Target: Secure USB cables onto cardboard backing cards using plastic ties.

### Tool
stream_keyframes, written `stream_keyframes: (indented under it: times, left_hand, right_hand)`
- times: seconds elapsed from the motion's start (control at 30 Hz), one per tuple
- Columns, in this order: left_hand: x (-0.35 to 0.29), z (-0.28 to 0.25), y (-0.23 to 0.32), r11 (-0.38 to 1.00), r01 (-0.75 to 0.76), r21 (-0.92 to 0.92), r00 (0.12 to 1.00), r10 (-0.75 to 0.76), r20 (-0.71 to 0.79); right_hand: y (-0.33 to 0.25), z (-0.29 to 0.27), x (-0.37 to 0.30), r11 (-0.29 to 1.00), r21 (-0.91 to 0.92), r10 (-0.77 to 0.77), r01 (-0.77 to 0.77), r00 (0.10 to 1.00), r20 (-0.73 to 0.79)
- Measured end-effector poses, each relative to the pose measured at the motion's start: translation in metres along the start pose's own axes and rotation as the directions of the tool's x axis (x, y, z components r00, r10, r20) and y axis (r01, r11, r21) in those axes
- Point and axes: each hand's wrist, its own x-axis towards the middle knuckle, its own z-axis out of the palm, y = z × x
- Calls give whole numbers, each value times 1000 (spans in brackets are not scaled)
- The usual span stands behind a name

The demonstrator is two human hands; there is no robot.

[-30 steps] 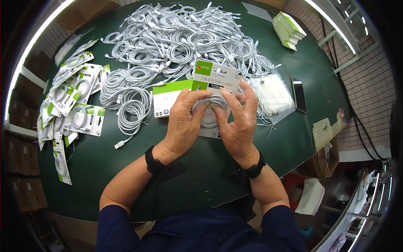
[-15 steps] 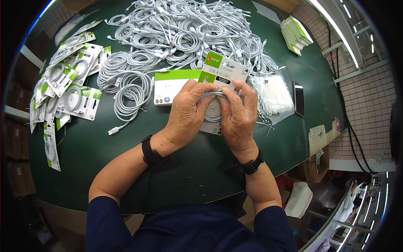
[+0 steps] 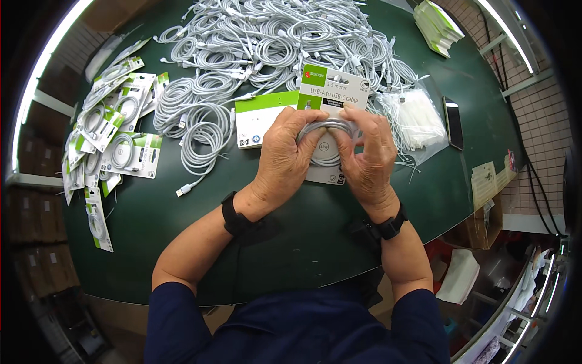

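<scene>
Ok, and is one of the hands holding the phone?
No, the phone lies on the green table, while the left hand and right hand hold a coiled cable against a card.

A phone (image 3: 453,124) is laid on the green table (image 3: 297,267); cartons (image 3: 36,221) are stacked at the left, and a tiled wall (image 3: 547,139) is seen at the right.

two hands (image 3: 285,145) (image 3: 373,151), two black wristbands (image 3: 235,217), one held card (image 3: 345,90), one coiled cable (image 3: 327,161) on it, two card stacks (image 3: 253,124) (image 3: 438,27), one phone (image 3: 453,124), one table (image 3: 291,242), uncountable loose cables (image 3: 276,51) and carded cables (image 3: 130,156)
</scene>
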Motion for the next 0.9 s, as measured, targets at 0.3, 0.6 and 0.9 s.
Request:
stream_keyframes:
  times: [0.3,0.6,0.9]
  left_hand:
    - [-2,0,1,997,46,-64,999,-47,-10]
    - [0,0,3,998,42,-39,999,-42,5]
    - [2,-5,2,999,37,-11,998,-36,54]
  right_hand:
    - [-1,-5,3,974,-113,-198,196,980,-6]
    - [0,5,-5,998,-43,-53,52,998,-24]
    - [-4,1,-2,986,150,78,-78,997,3]
